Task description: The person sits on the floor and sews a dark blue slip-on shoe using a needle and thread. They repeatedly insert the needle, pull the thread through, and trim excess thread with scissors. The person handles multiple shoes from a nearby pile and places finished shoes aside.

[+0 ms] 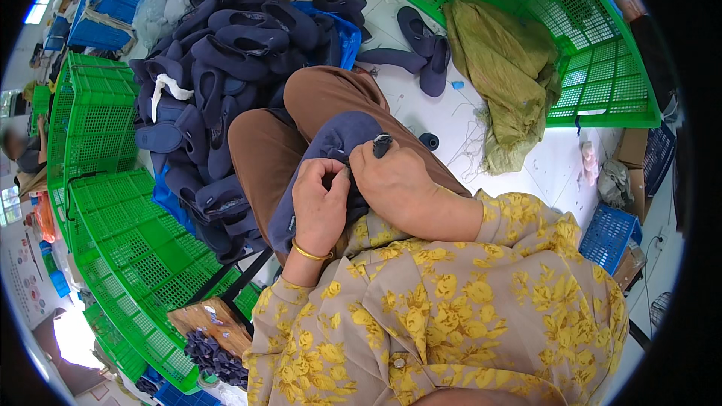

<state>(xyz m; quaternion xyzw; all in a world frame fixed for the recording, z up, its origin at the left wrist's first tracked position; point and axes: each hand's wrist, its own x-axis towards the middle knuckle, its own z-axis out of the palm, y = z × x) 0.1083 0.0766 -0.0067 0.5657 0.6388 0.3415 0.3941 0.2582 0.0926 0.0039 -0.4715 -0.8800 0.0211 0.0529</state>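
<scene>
A navy fabric shoe (347,129) lies across my lap, toe pointing away, its sole side partly hidden by my hands. My left hand (320,199), with a gold bangle at the wrist, is closed on the shoe's edge, thumb and forefinger pinched together. Against it, my right hand (395,180) is curled in a fist around a small black-handled tool (382,145) with a pale end. The tool's working end is hidden between hands and shoe, so its kind cannot be told.
A heap of navy shoes (241,37) fills the left front. Green crates (113,203) stand at left, another green crate (609,98) at far right. An olive sack (500,68), loose shoes (432,68) and a dark thread spool (429,140) are on the floor. A wooden board (218,323) is lower left.
</scene>
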